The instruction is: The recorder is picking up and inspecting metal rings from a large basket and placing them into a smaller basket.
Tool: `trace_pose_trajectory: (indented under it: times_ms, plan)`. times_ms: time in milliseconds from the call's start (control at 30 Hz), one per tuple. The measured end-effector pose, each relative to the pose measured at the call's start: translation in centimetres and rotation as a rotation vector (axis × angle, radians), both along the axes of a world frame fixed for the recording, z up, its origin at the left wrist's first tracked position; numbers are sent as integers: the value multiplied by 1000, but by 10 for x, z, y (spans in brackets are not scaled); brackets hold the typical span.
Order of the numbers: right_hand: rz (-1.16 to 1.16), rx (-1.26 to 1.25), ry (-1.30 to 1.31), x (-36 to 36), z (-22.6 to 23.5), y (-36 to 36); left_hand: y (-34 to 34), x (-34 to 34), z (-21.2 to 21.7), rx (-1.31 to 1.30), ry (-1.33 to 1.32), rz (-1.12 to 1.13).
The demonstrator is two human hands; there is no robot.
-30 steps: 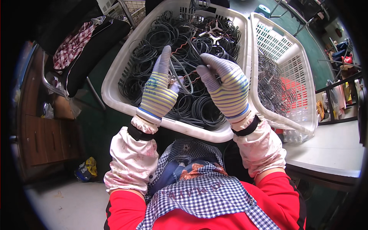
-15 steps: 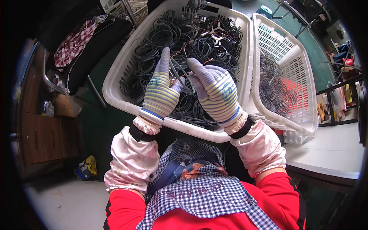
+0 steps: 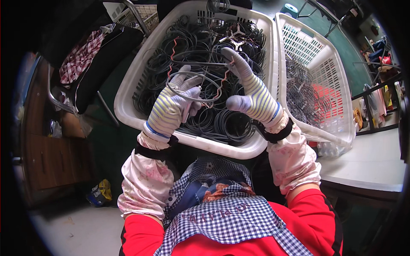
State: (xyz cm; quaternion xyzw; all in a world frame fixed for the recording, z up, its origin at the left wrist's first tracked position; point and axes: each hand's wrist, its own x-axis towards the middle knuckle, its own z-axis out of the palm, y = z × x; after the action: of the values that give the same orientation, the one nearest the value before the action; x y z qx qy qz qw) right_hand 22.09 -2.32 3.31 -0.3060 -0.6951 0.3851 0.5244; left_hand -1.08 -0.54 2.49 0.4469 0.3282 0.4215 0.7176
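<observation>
Both hands wear striped knit gloves. My left hand (image 3: 176,101) is closed on a loop of grey cable (image 3: 205,64), held above the near half of a white plastic basket (image 3: 128,96). Crinkled orange wires (image 3: 224,79) stick out from the loop on both sides. Its curled fingers hide the gripped part. To the right, my right hand (image 3: 253,90) is open, thumb and fingers spread wide, fingertips by the loop's right end; whether they touch it I cannot tell. Many coiled grey cables (image 3: 230,123) fill the basket below, with white three-armed pieces (image 3: 235,44) towards the far right.
A second white basket (image 3: 305,36) with thin, wiry dark pieces (image 3: 301,91) adjoins on the right. Nearer on that side is a white tabletop (image 3: 363,164). At left stand a black chair (image 3: 109,64) with a checked cloth and a brown drawer cabinet (image 3: 55,158).
My hands have moved apart. The right fingers have spread open, while the left hand has turned inward with the cable loop, which now stands clear with its orange wires showing.
</observation>
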Motion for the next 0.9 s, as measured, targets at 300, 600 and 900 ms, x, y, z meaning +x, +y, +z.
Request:
trace_pose_trajectory:
  times_ms: [300, 600, 900]
  plan:
    - [-89, 286, -398, -5, 0, 0, -4, -5, 2, -65, -111, 1]
    - [-265, 466, -541, -9, 8, -3, -1, -5, 0, -47, -40, -53]
    - [-381, 653, -663, -3, 8, 1, 3, -11, -14, -84, -78, -70]
